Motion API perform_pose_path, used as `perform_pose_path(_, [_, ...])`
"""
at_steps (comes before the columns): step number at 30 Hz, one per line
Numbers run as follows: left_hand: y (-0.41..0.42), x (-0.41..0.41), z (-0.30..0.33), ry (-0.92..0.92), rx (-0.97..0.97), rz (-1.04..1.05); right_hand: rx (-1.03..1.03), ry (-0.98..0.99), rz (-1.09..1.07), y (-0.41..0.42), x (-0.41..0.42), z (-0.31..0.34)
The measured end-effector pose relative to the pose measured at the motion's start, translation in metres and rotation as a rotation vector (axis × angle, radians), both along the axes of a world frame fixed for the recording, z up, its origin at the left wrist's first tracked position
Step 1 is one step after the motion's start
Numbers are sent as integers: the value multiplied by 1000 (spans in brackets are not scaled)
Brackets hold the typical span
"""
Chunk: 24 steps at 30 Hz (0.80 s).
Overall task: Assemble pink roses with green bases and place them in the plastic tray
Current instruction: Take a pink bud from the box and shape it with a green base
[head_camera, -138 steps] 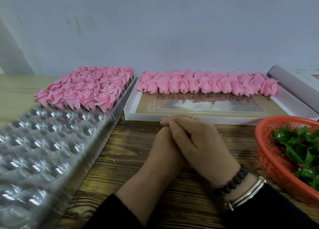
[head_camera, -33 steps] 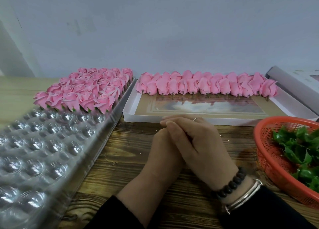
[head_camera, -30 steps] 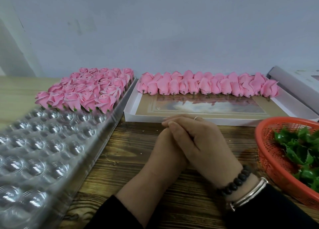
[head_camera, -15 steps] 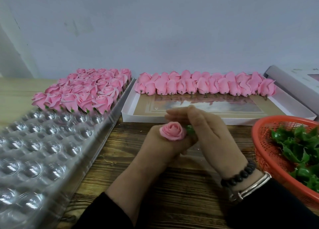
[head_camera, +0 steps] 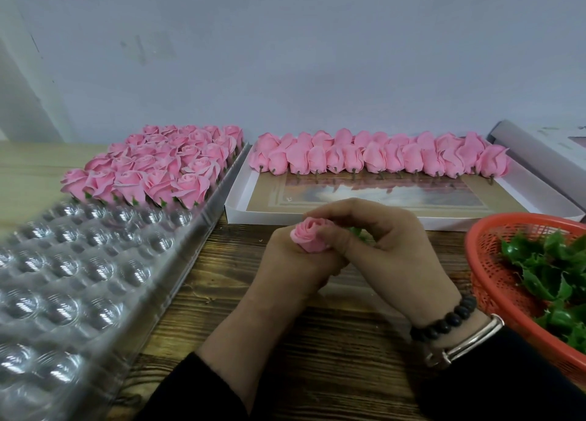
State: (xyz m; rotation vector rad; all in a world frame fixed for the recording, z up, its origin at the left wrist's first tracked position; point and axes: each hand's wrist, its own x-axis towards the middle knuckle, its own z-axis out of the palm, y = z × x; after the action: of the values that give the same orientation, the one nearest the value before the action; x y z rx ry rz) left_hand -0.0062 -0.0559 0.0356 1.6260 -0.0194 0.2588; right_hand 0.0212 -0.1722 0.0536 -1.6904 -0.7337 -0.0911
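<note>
- A single pink rose head of soft layered petals (head_camera: 310, 238) is sitting between the two hands at the centre of the brown wood-grain table (head_camera: 333, 357), above its surface.
- The left hand (head_camera: 295, 268) is gripping the rose from below and from the 9 o'clock side, fingers curled round its lower part.
- The right hand (head_camera: 390, 249) is lying just at 3 o'clock of the rose, its fingers curling over the far side and pinching a small green plastic base (head_camera: 356, 232), which is mostly hidden.
- The rose's open spiral face is pointing up and toward 11 o'clock; its long axis is running from 11 o'clock to 5 o'clock, the stem end being covered by the fingers.
- A clear plastic tray of round cups (head_camera: 79, 278) is lying at 9 o'clock of the hands, its far rows holding finished pink roses with green bases (head_camera: 158, 164).
- A white shallow cardboard box (head_camera: 396, 222) at 12 o'clock is holding a row of loose pink rose heads with short stems (head_camera: 380, 157).
- A red mesh plastic basket (head_camera: 494, 278) at 3 o'clock is holding green leaf-shaped bases (head_camera: 551, 271).
</note>
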Motion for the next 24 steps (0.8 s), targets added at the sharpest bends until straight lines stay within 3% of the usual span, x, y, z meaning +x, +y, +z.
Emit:
perform_pose_path(2, [1,0,0,-39,73,-16,27,20,-15,-1,0,1])
perform_pose_path(6, [-5,-1,-2,-140,447,-28,28,-2,-59,6,-5,0])
perform_pose_path(9, [-11,-2,-5,-200,591,-12,-197,-131,-101,13,-10,-5])
perform_pose_path(13, [-9,-1,-5,-129,729,-169,-380,-176,-42,11,-6,-3])
perform_pose_path(17, [0,-8,-9,90,754,-211,-483,-95,71,7,-7,1])
perform_pose_path(20, [-6,-10,10,136,583,-294,-423,27,114,4,-7,2])
perform_pose_path(24, [-2,-10,8,-7,311,-222,-386,72,87,-3,2,-4])
